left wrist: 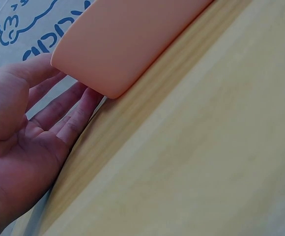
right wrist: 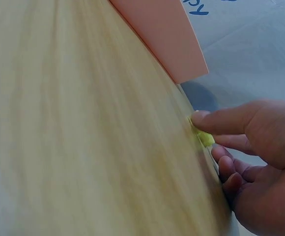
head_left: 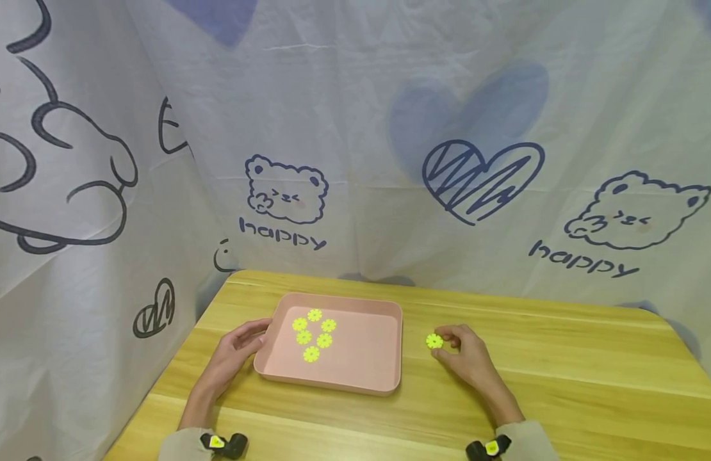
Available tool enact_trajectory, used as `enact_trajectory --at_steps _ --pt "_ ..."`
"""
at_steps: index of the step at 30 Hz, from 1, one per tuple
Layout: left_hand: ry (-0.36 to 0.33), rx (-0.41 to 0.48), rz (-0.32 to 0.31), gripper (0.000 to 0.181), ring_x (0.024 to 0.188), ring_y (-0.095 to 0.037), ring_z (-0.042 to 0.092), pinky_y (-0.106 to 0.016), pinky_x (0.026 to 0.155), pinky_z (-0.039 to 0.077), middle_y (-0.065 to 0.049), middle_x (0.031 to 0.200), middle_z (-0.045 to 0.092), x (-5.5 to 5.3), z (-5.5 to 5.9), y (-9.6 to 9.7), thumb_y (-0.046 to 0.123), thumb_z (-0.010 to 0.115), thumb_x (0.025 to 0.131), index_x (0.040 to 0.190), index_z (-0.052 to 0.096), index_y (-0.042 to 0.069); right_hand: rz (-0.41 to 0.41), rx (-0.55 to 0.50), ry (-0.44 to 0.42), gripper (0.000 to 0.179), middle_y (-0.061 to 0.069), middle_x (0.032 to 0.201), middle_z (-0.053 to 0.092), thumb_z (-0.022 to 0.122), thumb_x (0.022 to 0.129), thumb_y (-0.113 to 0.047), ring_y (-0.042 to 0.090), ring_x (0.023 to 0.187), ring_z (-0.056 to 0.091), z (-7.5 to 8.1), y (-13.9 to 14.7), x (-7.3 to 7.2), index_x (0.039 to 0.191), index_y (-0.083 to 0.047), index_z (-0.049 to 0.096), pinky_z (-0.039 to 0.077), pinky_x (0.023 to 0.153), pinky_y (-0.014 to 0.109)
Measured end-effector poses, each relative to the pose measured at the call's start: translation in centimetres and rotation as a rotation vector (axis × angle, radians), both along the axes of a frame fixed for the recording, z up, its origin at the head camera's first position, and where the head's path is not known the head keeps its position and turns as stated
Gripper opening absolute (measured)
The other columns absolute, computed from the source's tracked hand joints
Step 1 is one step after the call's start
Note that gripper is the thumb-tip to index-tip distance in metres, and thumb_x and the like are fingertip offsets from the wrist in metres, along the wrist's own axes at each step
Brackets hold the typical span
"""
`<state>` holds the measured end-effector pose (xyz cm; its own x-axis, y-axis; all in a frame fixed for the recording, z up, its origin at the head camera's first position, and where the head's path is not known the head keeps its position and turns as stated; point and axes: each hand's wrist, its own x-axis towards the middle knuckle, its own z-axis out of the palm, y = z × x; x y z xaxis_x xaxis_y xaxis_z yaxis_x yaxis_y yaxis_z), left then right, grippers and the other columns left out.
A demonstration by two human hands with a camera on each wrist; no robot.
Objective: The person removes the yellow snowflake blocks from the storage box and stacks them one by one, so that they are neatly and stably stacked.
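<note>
My left hand (head_left: 227, 358) rests against the outer left side of a shallow pink tray (head_left: 364, 349). In the left wrist view, the thumb touches the tray's corner and the other fingers reach along its side, loosely extended. Several notched yellow snowflake discs (head_left: 311, 354) lie flat in the tray's left half. To the right of the tray, my right hand (head_left: 466, 356) pinches another yellow snowflake disc (head_left: 434, 341) between thumb and forefinger, low over the table. The right wrist view shows this disc (right wrist: 205, 137) partly hidden by the thumb.
The tray stands on a wooden table (head_left: 592, 371) with light yellow grain. A white curtain (head_left: 355, 128) printed with hearts and bears hangs behind the table and along its left side. Both wrists wear small black cameras (head_left: 231, 445).
</note>
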<state>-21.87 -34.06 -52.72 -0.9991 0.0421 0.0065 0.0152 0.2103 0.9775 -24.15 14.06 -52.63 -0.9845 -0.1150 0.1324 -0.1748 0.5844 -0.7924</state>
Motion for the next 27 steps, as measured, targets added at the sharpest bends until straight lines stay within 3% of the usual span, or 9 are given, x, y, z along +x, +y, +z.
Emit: enact_trajectory --at_steps 5,12,19,27 --pt "0.004 0.003 -0.004 0.051 0.124 -0.005 0.057 -0.016 0.100 0.046 -0.019 0.150 0.053 -0.1 0.0 0.0 0.023 0.067 0.102 0.145 0.053 0.000 -0.007 -0.028 0.016 0.044 0.012 0.109 0.063 0.084 0.084 -0.009 0.025 0.095 0.055 0.3 0.0 0.1 0.125 -0.001 0.068 0.049 0.083 0.039" --pt "-0.002 -0.002 -0.003 0.052 0.122 -0.002 0.057 -0.015 0.100 0.046 -0.020 0.149 0.053 -0.2 0.0 0.0 0.023 0.067 0.102 0.145 0.053 0.000 -0.014 -0.094 0.154 0.037 0.016 0.108 0.063 0.083 0.087 -0.008 0.027 0.093 0.059 1.2 -0.5 0.5 0.121 -0.002 0.069 0.054 0.080 0.038" --pt "-0.008 -0.004 -0.026 0.050 0.122 -0.002 0.058 -0.017 0.100 0.047 -0.020 0.150 0.052 -0.3 0.3 -0.2 0.021 0.066 0.103 0.146 0.052 0.000 0.060 -0.172 0.150 0.034 0.017 0.111 0.062 0.081 0.089 -0.007 0.031 0.096 0.061 2.6 -2.1 1.4 0.121 -0.006 0.070 0.055 0.074 0.026" --pt "-0.025 0.008 -0.066 0.050 0.133 -0.023 0.055 -0.022 0.099 0.050 -0.020 0.152 0.050 -0.2 1.0 0.0 0.019 0.065 0.103 0.147 0.050 0.000 0.150 -0.251 0.185 0.031 0.009 0.107 0.064 0.081 0.089 -0.008 0.032 0.096 0.063 4.4 -4.7 2.6 0.118 -0.006 0.070 0.058 0.075 0.027"
